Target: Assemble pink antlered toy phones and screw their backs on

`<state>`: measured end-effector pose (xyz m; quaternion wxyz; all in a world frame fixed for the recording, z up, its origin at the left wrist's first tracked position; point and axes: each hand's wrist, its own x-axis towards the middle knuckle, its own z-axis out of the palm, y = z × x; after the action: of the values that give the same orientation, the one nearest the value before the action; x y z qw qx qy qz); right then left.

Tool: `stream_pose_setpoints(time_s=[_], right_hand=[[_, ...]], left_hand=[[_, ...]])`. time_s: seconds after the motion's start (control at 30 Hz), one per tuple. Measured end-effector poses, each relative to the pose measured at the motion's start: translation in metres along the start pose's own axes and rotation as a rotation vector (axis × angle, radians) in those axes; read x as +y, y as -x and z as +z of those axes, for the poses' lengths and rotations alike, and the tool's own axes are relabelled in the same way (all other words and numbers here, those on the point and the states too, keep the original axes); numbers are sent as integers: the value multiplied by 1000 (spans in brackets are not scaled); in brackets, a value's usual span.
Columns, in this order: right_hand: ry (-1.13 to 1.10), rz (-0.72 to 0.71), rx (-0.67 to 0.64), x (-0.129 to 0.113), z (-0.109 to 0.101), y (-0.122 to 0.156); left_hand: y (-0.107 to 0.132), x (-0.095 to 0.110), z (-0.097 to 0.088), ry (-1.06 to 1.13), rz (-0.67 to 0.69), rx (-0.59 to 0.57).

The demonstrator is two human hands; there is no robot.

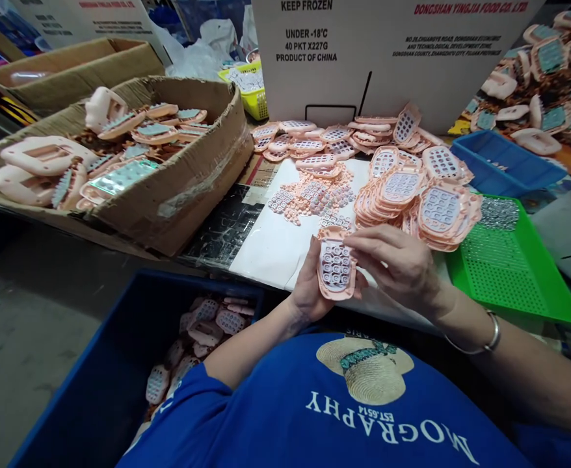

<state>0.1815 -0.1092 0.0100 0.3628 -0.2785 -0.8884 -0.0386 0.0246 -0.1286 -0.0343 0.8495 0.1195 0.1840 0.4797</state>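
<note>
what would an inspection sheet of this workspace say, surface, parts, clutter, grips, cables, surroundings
surface: white sheet on a dark tabletop
job's things: pink panel; panel stacks and small loose pieces beyond it
clutter: cardboard box of pink parts at left; green tray with silvery pieces at right
grips: left grip holds the panel; right grip at its upper right edge
cables: nothing seen
surroundings: printed white carton behind; large blue bin with more parts below left
</note>
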Motion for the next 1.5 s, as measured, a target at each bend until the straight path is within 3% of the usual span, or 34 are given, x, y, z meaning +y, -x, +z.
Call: stream_pose_setpoints(time_s=[0.13,0.23,0.4,0.6,0.77,0.9,1.1,1.3,1.5], right_hand=[[81,-78,-87,-10,12,15],[115,-71,-64,-11,16,20],[114,-157,-96,-12,17,21],[212,-58,-93,-18,22,12],[251,-43,-130,-22,25,3],[183,2,-199,-25,28,-1],[-93,98,-83,-6,29,-24],[138,308,-618,15,73,-74],[223,326,-669,22,107,-99]], left_hand=[[4,1,5,62,11,145],[8,-3,7,59,23,184],[15,-2,2,32,4,184],[16,0,-1,13,108,143],[16,4,-1,49,113,159],[18,8,1,68,111,169],[26,23,-6,63,195,169],[32,47,-16,-6,254,200],[32,58,-19,-20,325,235]])
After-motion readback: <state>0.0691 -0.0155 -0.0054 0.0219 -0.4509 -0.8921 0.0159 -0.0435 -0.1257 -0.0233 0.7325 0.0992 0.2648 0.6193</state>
